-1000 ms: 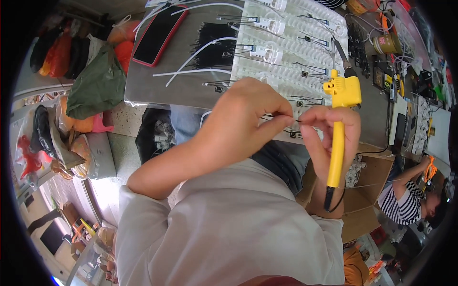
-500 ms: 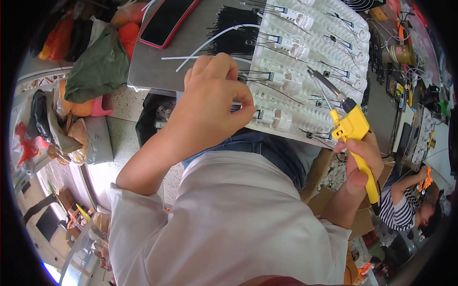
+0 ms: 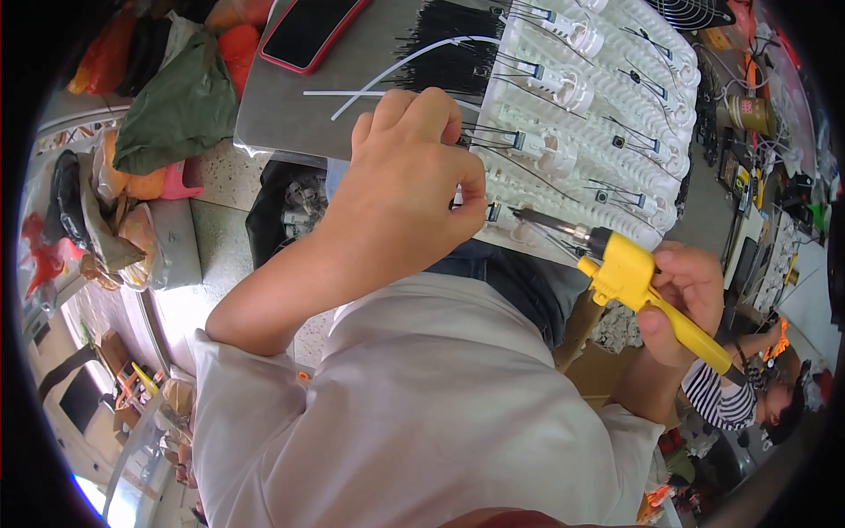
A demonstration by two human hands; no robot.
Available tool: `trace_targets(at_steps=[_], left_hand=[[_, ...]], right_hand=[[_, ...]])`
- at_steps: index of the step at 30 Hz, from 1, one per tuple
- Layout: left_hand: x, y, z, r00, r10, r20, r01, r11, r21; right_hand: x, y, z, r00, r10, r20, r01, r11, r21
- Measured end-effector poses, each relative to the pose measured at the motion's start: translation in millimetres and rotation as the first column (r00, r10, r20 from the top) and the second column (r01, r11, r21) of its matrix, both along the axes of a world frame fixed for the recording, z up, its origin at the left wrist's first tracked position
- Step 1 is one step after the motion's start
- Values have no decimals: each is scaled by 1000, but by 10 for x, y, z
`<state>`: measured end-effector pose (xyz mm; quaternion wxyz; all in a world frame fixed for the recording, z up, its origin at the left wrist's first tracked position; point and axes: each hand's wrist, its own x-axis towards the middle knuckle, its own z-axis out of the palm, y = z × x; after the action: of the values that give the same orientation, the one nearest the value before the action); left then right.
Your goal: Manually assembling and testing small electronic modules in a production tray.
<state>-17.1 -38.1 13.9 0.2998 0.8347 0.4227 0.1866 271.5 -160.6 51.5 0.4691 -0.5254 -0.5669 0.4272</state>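
My right hand point(image 3: 687, 295) is closed round the handle of a yellow soldering gun point(image 3: 627, 268). Its dark tip points left, close to a small blue part point(image 3: 495, 214) on the nearest white plastic piece; whether they touch, I cannot tell. My left hand point(image 3: 407, 180) is beside the near left corner of the white pieces, thumb and forefinger pinched together. What lies in the pinch is mostly hidden. Rows of white plastic housings point(image 3: 556, 157) carry small blue-and-white parts with thin black wires sticking out.
A phone in a red case point(image 3: 308, 31) lies on the grey table point(image 3: 273, 114). Beside it are a bundle of black wires point(image 3: 444, 53) and white thin tubes point(image 3: 396, 70). A tin point(image 3: 748, 114) and tools lie at right. Another person point(image 3: 717, 396) works at far right.
My right hand has swung the soldering gun down and left, bringing its tip to the near row of housings. My left hand stays pinched in nearly the same place.
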Motion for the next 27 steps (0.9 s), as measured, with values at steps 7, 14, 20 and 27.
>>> trace_targets(at_steps=[7, 14, 20, 27], left_hand=[[-11, 0, 2, 1000, -3, -6, 2, 1000, -16], [-12, -10, -31, 1000, -2, 23, 2, 1000, 5], [-17, -15, -39, 1000, 2, 21, -2, 1000, 7], [-33, -25, -25, 1000, -1, 13, 1, 1000, -8]], right_hand=[[-94, 255, 158, 987, 139, 82, -130, 985, -111], [13, 370, 74, 944, 289, 159, -296, 955, 23], [-97, 349, 158, 975, 197, 102, -188, 978, -90], [-139, 352, 149, 972, 195, 127, -185, 979, -86]])
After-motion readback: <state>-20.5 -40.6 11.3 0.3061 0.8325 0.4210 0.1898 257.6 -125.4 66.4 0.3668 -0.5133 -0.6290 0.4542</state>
